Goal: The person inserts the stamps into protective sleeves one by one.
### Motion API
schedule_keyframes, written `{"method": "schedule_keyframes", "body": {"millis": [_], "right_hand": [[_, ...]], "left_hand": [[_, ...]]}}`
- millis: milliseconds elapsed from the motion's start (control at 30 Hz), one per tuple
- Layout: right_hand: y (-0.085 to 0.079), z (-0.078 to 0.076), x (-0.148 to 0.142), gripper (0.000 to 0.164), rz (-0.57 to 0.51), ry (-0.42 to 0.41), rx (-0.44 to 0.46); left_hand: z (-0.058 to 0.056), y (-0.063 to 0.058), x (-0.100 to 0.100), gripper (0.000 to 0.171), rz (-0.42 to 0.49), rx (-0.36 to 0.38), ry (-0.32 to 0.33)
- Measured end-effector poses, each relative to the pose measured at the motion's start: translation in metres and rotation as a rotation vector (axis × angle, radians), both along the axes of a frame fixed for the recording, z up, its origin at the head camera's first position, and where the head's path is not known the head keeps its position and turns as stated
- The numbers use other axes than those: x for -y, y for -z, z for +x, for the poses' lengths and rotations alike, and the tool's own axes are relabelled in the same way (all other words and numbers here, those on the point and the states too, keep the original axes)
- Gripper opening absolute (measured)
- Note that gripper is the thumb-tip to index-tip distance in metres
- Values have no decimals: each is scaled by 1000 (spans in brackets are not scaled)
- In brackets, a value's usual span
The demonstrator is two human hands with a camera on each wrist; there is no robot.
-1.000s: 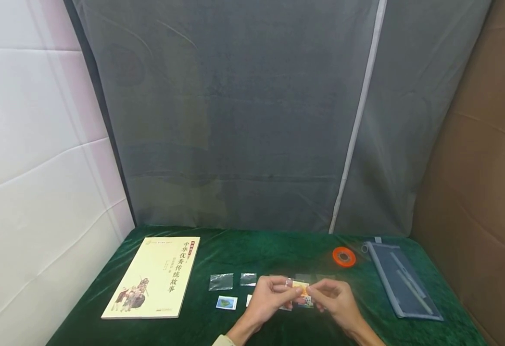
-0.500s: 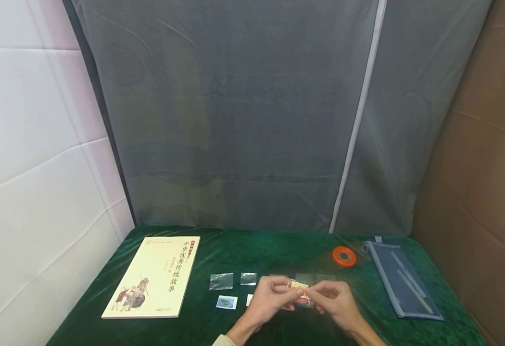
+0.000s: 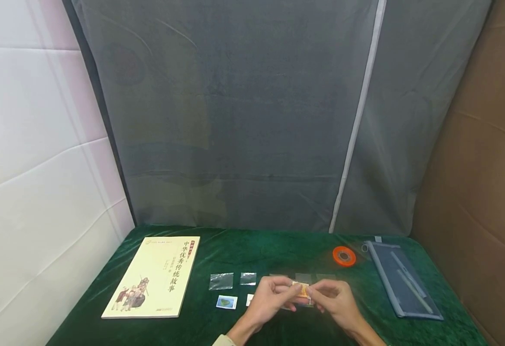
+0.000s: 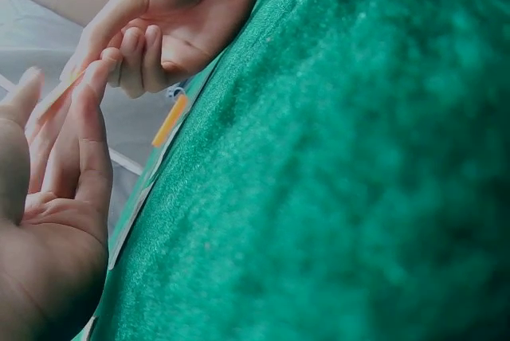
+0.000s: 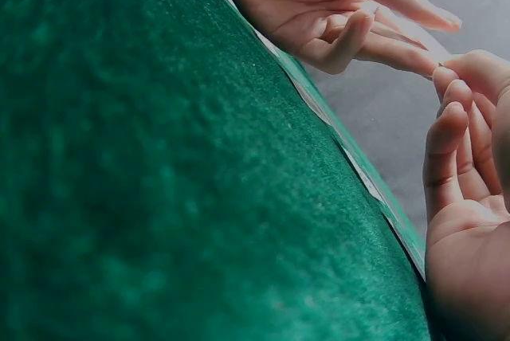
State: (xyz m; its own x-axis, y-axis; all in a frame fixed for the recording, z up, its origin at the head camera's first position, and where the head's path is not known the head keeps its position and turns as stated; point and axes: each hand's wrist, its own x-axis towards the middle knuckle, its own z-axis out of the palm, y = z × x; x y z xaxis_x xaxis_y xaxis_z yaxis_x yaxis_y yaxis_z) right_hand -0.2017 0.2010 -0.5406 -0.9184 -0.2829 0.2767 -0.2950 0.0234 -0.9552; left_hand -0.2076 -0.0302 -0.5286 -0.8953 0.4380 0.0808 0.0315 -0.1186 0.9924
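Small orange card (image 3: 301, 291), one: raised off the cloth, between the two hands, over the near half of the desk, a little right of centre. Whether clear film wraps it: cannot tell.

Left hand (image 3: 271, 297): thumb in front, fingers behind, holding the card's left side; firmness of the thumb's contact uncertain.
Right hand (image 3: 335, 299): pinching the card's right side, thumb against forefinger.

Handling, as judged: light pinch at the edges, since so thin a piece probably creases easily; fingertips best off the printed face; one hand to steady, the other to make small adjustments; work kept low over the desk in case of a slip.

Surface: desk (image 3: 200, 331), draped in deep green velvety cloth. Toward the left edge, a cream book (image 3: 161, 269). By the right edge, a blue-grey zip pouch (image 3: 386, 276), slanted; nearer the far edge, an orange tape roll (image 3: 344, 256).

Room: grey fabric wall (image 3: 244, 120) beyond the far edge; white panel (image 3: 40, 120) at left; brown panel (image 3: 482, 182) at right.
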Motion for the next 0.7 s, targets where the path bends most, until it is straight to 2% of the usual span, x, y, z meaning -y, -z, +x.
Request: {"method": "schedule_keyframes", "body": {"millis": [167, 400, 567, 700], "right_hand": [[0, -1, 2, 8, -10, 3, -14], [2, -2, -1, 8, 31, -11, -6], [-11, -2, -5, 12, 105, -32, 64], [-18, -7, -10, 11, 161, -50, -1]], "left_hand": [[1, 0, 1, 26, -10, -19, -7], [7, -9, -1, 31, -10, -32, -1], [6, -11, -4, 30, -47, -61, 5], [1, -14, -10, 29, -125, -127, 4]]}}
